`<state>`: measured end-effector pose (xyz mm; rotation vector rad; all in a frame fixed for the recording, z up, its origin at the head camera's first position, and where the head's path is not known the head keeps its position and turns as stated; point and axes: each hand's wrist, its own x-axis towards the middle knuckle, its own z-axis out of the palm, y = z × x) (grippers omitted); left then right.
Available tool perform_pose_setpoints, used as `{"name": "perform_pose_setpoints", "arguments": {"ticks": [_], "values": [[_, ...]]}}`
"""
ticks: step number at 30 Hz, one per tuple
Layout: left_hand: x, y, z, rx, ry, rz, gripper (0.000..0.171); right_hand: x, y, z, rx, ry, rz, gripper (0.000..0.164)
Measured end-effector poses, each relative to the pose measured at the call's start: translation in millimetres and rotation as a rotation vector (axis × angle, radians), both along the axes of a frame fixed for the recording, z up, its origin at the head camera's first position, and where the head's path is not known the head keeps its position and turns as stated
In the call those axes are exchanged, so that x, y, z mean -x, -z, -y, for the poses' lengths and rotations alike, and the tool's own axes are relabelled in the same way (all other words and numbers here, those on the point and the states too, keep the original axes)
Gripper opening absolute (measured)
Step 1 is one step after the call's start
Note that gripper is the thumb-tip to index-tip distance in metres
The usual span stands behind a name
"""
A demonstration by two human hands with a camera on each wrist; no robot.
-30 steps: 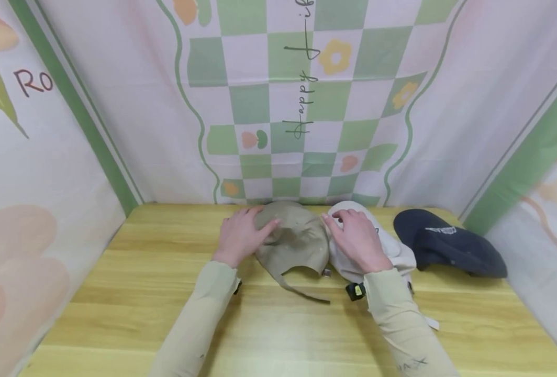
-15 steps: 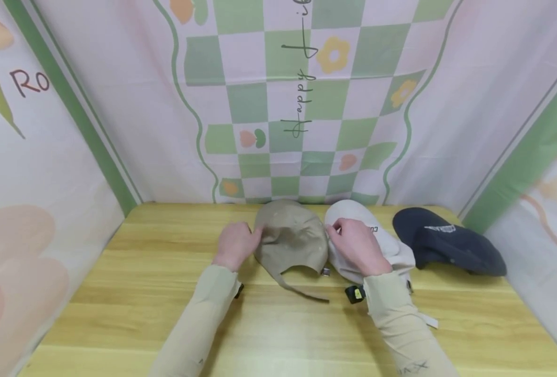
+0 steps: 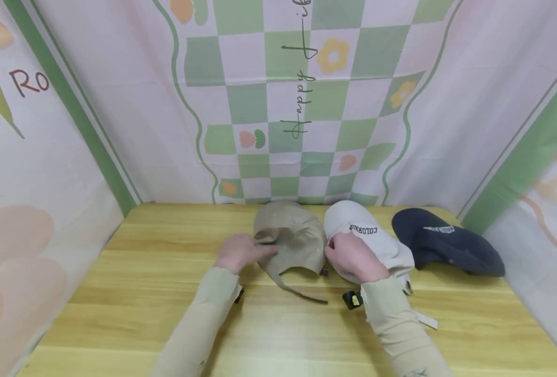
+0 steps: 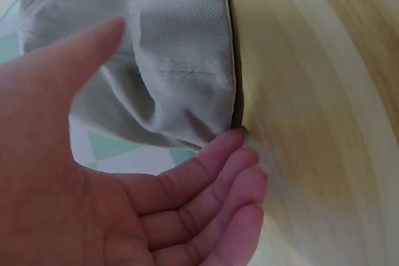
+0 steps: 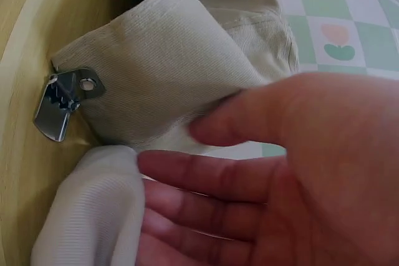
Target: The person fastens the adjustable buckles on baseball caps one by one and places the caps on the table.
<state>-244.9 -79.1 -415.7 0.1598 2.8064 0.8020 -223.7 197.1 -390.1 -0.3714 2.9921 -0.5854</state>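
Observation:
A khaki baseball cap (image 3: 302,243) lies on the table, its loose strap (image 3: 302,294) trailing toward the front. My left hand (image 3: 233,254) is at its left side. In the left wrist view the fingertips touch the cap's lower edge (image 4: 230,42), and the thumb stands out over the fabric. My right hand (image 3: 357,257) sits between the khaki cap and a white cap (image 3: 351,214) with dark lettering. The right wrist view shows straight fingers at the white cap's fabric (image 5: 93,210), the thumb beside the khaki cap near its metal buckle (image 5: 62,101).
A navy cap (image 3: 448,248) with white lettering lies at the right of the wooden table (image 3: 132,293). Behind the table hangs a green-and-white checked cloth (image 3: 278,104), and printed cloth closes off both sides.
Both hands have come down from the tops of the khaki and white caps to lower along the khaki cap's sides. The caps have stayed in place.

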Motion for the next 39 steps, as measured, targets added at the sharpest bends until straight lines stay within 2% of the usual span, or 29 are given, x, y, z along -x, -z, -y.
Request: {"name": "perform_pose_setpoints", "arguments": {"ticks": [5,11,16,20,23,28,30,34,36,39], "values": [[3.2,3.4,-4,0.036,-0.013,-0.005,0.054,-5.5,-1.5,2,0.001,-0.072,0.019,0.015],[7.2,5.1,-6,0.131,0.009,-0.027,0.049,-9.9,2.3,6,0.071,-0.085,0.051,0.041],[6.7,4.5,-7,0.152,0.031,-0.044,0.044,-9.4,10.7,10,0.061,-0.076,0.041,0.043],[6.5,5.1,-7,0.16,0.047,-0.051,0.04,-8.4,15.7,14,0.025,-0.049,0.038,0.052],[6.8,4.5,-7,0.14,0.063,-0.054,0.033,-7.5,17.4,16,-0.005,-0.013,0.042,0.059],[8.4,-1.8,-7,0.04,0.053,-0.045,0.025,-7.2,17.1,18,-0.044,0.02,0.029,0.059],[9.0,-4.9,-7,0.012,0.041,-0.041,0.024,-7.2,17.0,19,-0.052,0.028,0.02,0.058],[8.7,-9.3,-7,-0.018,0.043,-0.042,0.032,-6.5,17.5,19,-0.063,0.043,0.006,0.053],[7.6,-10.5,-6,-0.06,0.039,-0.028,0.034,-5.4,18.2,19,-0.065,0.044,0.004,0.049],[6.4,-11.4,-3,-0.134,0.036,-0.002,0.028,-4.7,17.2,20,-0.066,0.037,0.006,0.044]]}}
